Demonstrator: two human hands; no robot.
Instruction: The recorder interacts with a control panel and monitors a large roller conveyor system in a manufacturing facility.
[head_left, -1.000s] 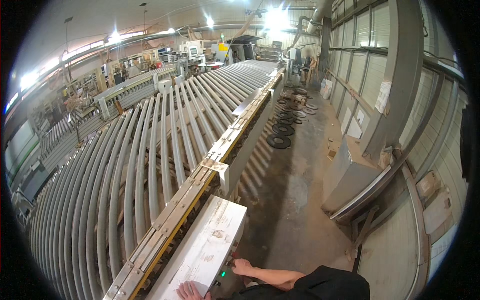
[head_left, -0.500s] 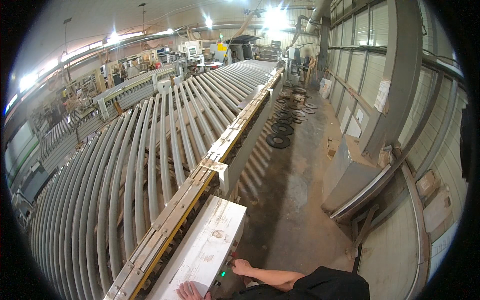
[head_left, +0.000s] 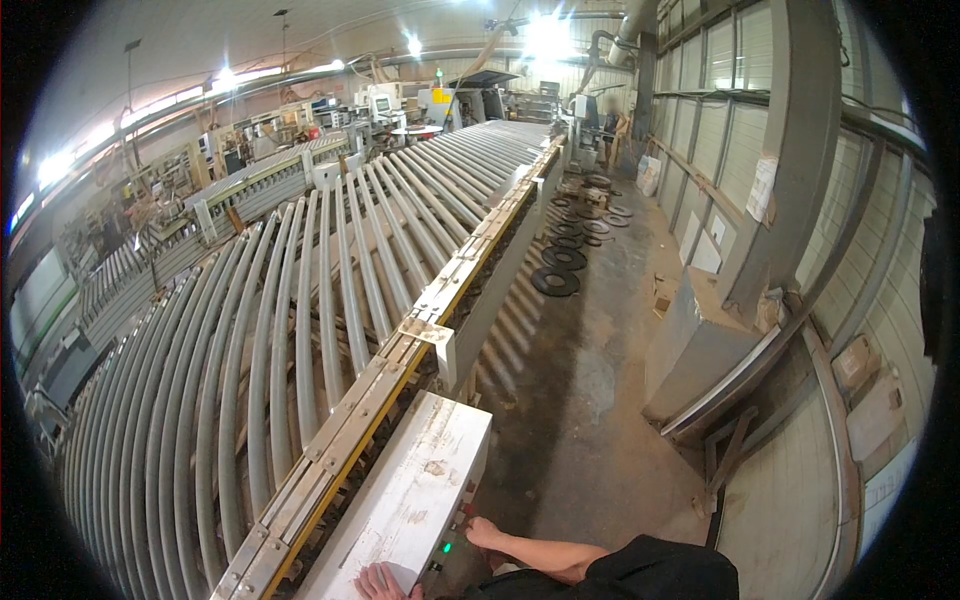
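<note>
A long white metal control box [head_left: 415, 480] stands beside the roller conveyor, its top scuffed and dusty. Flat on the near end of that top lies my left hand [head_left: 378, 582], fingers stretched out and slightly apart. My right hand [head_left: 484, 533] is at the box's right side, its fingers curled in at a small red knob [head_left: 467, 510] that they partly cover. On the same side, nearer to me, a green button [head_left: 446, 548] glows.
Grey rollers [head_left: 330, 300] fan out to the left behind a metal side rail [head_left: 370, 400] with a yellow edge. Black rings [head_left: 560, 270] lie along the floor on the right. A steel column [head_left: 800, 150] rises by the panelled wall. Machines [head_left: 385, 105] stand far back.
</note>
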